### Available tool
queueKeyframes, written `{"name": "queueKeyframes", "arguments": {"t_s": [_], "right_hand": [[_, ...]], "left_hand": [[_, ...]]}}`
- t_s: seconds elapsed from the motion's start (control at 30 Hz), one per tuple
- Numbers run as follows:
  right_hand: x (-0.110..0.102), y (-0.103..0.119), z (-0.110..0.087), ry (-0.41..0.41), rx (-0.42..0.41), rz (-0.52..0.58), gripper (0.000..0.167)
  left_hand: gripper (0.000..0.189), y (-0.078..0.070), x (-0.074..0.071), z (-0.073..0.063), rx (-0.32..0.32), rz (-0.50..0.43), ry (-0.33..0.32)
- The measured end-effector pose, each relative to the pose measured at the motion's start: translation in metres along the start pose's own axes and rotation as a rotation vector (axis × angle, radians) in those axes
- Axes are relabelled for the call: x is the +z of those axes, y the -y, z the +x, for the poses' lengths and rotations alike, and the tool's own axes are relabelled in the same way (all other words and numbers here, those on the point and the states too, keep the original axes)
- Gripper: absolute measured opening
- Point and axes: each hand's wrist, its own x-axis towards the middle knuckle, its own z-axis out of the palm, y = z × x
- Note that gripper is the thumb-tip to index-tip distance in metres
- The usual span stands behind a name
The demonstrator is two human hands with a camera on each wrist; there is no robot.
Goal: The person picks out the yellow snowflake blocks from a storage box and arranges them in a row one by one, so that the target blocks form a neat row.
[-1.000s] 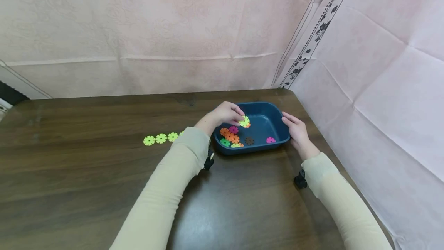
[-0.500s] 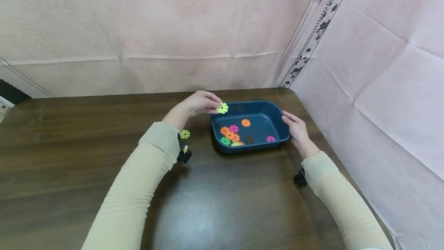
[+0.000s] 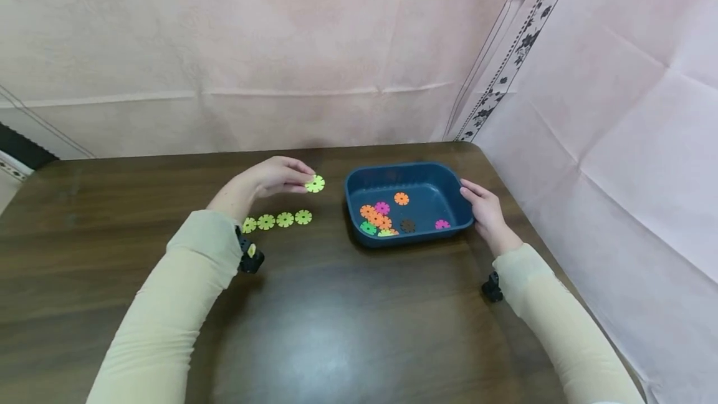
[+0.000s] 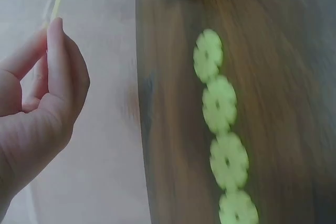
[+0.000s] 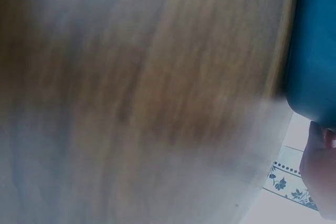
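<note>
My left hand (image 3: pixel 275 176) pinches a yellow-green flower-shaped disc (image 3: pixel 315 184) by its edge, above the table just left of the blue tray (image 3: pixel 417 239). In the left wrist view that disc (image 4: pixel 56 4) shows edge-on between thumb and fingertips. Below the hand, several matching yellow-green discs (image 3: pixel 285 220) lie flat in a row that runs left to right. My right hand (image 3: pixel 487 212) grips the tray's right end at the rim. Only part of that hand (image 5: pixel 321 177) shows in the right wrist view, beside the tray's corner.
Inside the tray lie loose discs: several orange (image 3: pixel 401 198), magenta (image 3: pixel 382 207), green (image 3: pixel 368 228), brown (image 3: pixel 407 226) and yellow-green ones. The brown wooden table (image 3: pixel 325 317) meets a pale cloth (image 3: pixel 252 48) at its back edge, and cloth also hangs along the right side.
My left hand has lifted the yellow-green disc out of the tray and carried it left, over near the row's right end. The right hand stays on the tray.
</note>
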Motion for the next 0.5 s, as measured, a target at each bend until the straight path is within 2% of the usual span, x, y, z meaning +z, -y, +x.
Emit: {"name": "queueKeyframes", "arguments": {"t_s": [0.2, 0.5], "right_hand": [[0.000, -0.001, -0.008, 0.009, 0.008, -0.007, 0.050], [0.001, 0.002, 0.000, 0.003, 0.009, -0.006, 0.048]], "left_hand": [[0.034, 0.019, -0.027, -0.017, -0.025, 0.039, 0.022], [0.044, 0.045, -0.071, -0.055, -0.079, 0.048, -0.037]]}}
